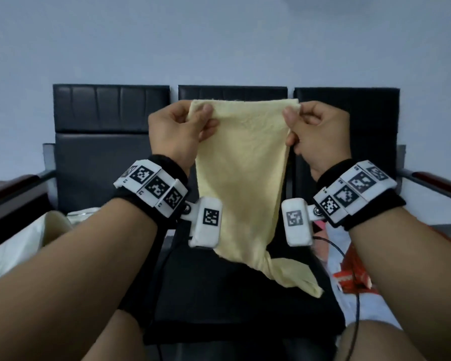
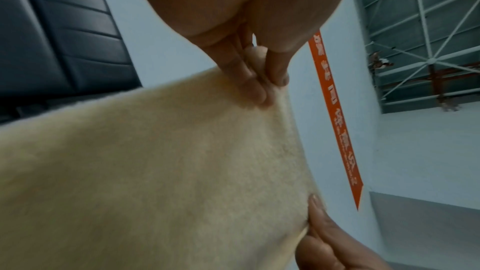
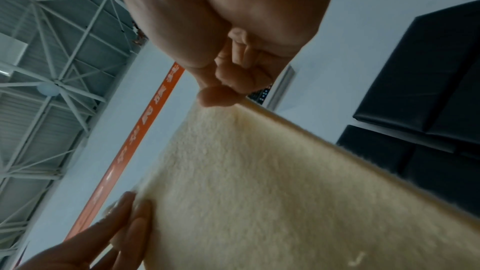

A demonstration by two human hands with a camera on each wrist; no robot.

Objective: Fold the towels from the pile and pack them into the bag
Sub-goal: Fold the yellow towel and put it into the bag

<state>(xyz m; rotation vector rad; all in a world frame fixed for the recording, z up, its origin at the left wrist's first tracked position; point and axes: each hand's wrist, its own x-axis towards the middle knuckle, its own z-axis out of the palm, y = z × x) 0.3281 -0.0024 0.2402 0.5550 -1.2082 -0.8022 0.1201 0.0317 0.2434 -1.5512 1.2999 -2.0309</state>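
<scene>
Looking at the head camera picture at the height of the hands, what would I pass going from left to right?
Black seat back → left hand, pinching one top corner → yellow towel hanging between the hands → right hand, pinching the other top corner → black seat back.

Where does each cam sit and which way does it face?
Head: on the head, looking forward and down at the yellow towel held by left hand and right hand; both forearms and wristbands show.
Left wrist: looks up along the left palm at its pinching fingers.
Right wrist: looks up along the right palm at its fingers.
Shared: both wrist views show the towel, orange banner and roof trusses.
</scene>
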